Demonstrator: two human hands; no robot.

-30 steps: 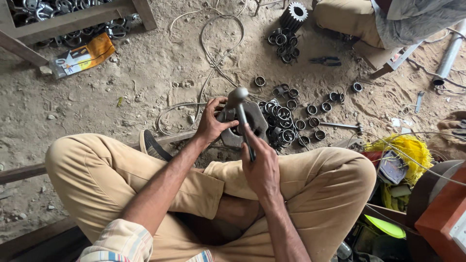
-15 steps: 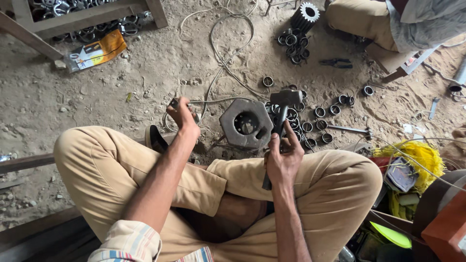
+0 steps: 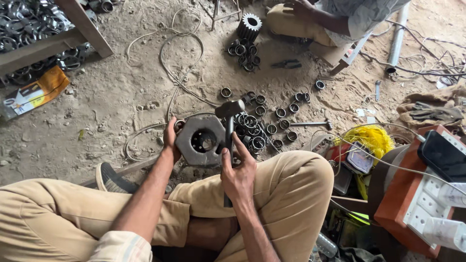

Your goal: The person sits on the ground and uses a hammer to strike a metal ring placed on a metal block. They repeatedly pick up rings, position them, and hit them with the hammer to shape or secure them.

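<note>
Dusty dirt floor [image 3: 111,97] holds a flat yellow-orange rectangular package [image 3: 34,92] far left. Left hand [image 3: 170,140] grips the grey hexagonal metal block [image 3: 201,140]; right hand [image 3: 238,172] clasps the dark-handled hammer [image 3: 229,121] beside it.

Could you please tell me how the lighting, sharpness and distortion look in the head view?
Head view: soft, even daylight with faint shadows, no harsh glare; left hand, right hand, hammer and hexagonal metal block look sharp; wide-angle stretch enlarges the knees at the edges.

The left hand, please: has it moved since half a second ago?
Yes. The left hand came back to the hexagonal metal block's left edge from the sandy ground beside it.
</note>
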